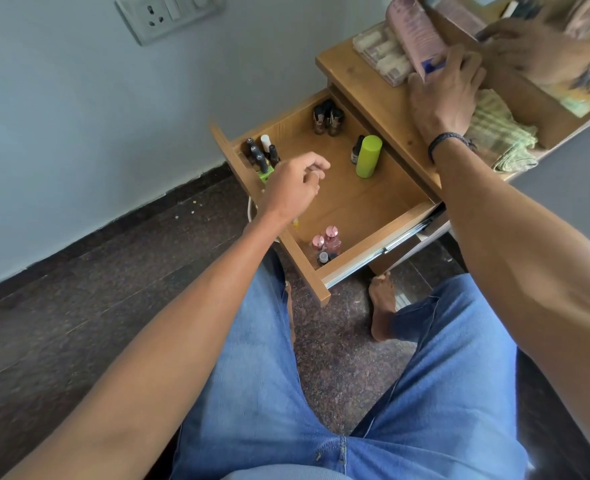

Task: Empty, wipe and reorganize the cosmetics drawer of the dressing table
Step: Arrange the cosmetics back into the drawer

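The wooden drawer [362, 202] stands pulled out of the dressing table [366, 81]. Inside it are dark nail polish bottles [260, 155] in the far left corner, more dark bottles [326, 117] at the back, a lime green tube [368, 155] with a small dark bottle [357, 150] beside it, and pink-capped bottles [328, 242] at the near corner. My left hand [295, 187] hovers over the drawer's left side, fingers loosely curled, holding nothing. My right hand [446, 95] grips a pink box [416, 38] on the tabletop.
A clear case of small bottles [380, 53] lies on the tabletop behind the pink box. A green checked cloth [498, 133] sits to the right. The mirror [543, 46] reflects my hand. A wall socket [168, 15] is on the wall; my bare foot [383, 306] rests on the dark floor.
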A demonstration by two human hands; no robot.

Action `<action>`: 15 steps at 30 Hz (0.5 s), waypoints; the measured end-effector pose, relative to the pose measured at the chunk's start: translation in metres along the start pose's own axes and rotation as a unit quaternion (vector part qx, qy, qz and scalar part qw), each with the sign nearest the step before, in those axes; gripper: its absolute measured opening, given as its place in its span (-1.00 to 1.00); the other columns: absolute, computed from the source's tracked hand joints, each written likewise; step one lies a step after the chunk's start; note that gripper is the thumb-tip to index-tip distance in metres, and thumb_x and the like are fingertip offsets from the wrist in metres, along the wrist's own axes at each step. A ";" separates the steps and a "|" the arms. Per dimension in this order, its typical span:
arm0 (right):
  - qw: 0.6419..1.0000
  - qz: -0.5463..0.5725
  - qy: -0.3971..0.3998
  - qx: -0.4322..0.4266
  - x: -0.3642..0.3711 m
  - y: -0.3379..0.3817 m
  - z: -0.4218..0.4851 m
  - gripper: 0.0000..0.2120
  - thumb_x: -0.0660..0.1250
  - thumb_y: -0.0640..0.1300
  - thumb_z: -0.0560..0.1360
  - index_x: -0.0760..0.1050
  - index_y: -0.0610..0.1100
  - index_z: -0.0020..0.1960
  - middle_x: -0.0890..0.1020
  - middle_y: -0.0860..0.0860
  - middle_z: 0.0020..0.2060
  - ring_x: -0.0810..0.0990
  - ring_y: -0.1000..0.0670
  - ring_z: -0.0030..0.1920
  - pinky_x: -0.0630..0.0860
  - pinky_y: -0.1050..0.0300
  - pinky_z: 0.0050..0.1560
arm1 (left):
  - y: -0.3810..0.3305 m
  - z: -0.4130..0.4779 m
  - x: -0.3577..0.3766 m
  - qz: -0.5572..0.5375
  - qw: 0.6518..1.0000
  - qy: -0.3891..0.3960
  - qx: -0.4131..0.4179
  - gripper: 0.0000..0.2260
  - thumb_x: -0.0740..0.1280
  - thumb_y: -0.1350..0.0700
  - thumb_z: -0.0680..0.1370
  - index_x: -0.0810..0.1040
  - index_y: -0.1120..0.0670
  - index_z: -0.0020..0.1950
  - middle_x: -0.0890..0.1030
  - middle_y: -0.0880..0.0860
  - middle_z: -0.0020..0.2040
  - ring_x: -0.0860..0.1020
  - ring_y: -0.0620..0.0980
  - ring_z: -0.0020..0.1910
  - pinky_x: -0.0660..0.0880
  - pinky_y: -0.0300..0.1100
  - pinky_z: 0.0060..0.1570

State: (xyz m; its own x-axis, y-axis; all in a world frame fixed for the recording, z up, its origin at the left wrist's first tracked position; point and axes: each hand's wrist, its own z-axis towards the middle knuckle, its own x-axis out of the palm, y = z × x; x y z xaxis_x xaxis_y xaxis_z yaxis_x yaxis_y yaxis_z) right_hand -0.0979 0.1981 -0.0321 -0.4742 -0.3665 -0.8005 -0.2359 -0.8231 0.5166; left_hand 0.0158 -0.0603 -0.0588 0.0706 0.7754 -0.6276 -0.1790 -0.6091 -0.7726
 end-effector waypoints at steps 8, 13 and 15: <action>0.994 0.102 -0.038 0.011 0.000 -0.005 0.001 -0.65 0.19 -0.06 0.59 0.51 -0.10 0.33 0.51 -0.10 0.32 0.44 -0.18 0.31 0.37 -0.04 0.26 | 0.011 0.004 0.004 0.056 0.998 0.003 0.022 -0.83 0.28 0.23 0.62 0.60 0.04 0.13 0.64 -0.08 -0.01 0.62 -0.11 -0.12 0.60 -0.19 -0.18; 0.988 0.143 -0.058 0.030 -0.010 -0.002 -0.004 -0.59 0.10 -0.06 0.67 0.51 -0.10 0.43 0.53 -0.09 0.40 0.46 -0.16 0.38 0.36 0.03 0.34 | 0.011 0.004 0.004 0.078 0.997 0.009 0.021 -0.84 0.28 0.23 0.62 0.58 0.05 0.13 0.64 -0.05 -0.02 0.62 -0.15 -0.19 0.50 -0.31 -0.36; 0.982 0.167 -0.078 0.037 -0.015 0.000 -0.008 -0.61 0.11 -0.08 0.68 0.53 -0.08 0.42 0.56 -0.08 0.38 0.48 -0.12 0.38 0.36 0.09 0.33 | 0.011 0.004 0.004 0.082 0.996 0.009 0.021 -0.84 0.28 0.23 0.61 0.58 0.03 0.12 0.64 -0.05 -0.03 0.61 -0.16 -0.21 0.47 -0.32 -0.39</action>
State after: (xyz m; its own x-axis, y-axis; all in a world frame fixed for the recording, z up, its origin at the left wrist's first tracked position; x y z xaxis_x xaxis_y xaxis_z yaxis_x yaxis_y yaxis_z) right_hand -0.0835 0.2001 -0.0226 -0.6581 -0.5357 -0.5291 -0.1025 -0.6324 0.7678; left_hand 0.0103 -0.0634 -0.0689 0.0551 0.6630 -0.7466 -0.2312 -0.7189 -0.6555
